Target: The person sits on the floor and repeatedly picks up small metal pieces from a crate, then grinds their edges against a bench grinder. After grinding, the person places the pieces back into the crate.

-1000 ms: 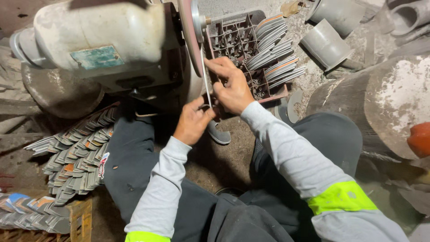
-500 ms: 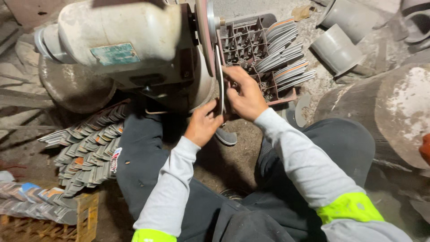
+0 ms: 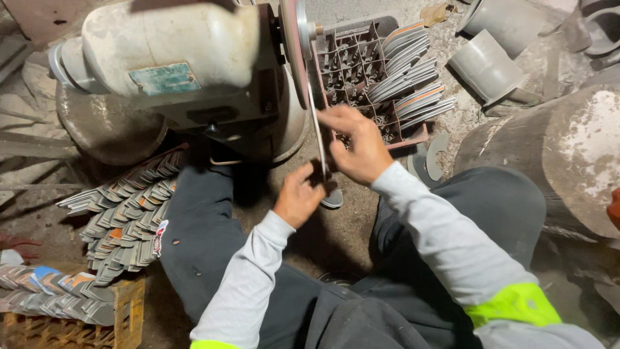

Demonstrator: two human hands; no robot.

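Both of my hands hold one thin flat metal blade (image 3: pixel 317 129) on edge against the reddish grinding wheel (image 3: pixel 296 39) of a bench grinder (image 3: pixel 181 64). My right hand (image 3: pixel 358 145) pinches the blade from the right, near its upper part. My left hand (image 3: pixel 300 197) grips its lower end, just below the wheel. The blade stands nearly upright, its lower tip hidden between my fingers.
A dark gridded crate (image 3: pixel 355 71) with stacked metal blades (image 3: pixel 413 84) lies beyond my right hand. More blades (image 3: pixel 123 213) are piled on the left, some on a yellow crate (image 3: pixel 77 317). Grey pipe sections (image 3: pixel 487 64) and a large drum (image 3: pixel 562 155) stand at right. My legs frame the dusty floor.
The view has shifted slightly. Both hands stay on the blade at the wheel; my left hand has slid a little lower along it.
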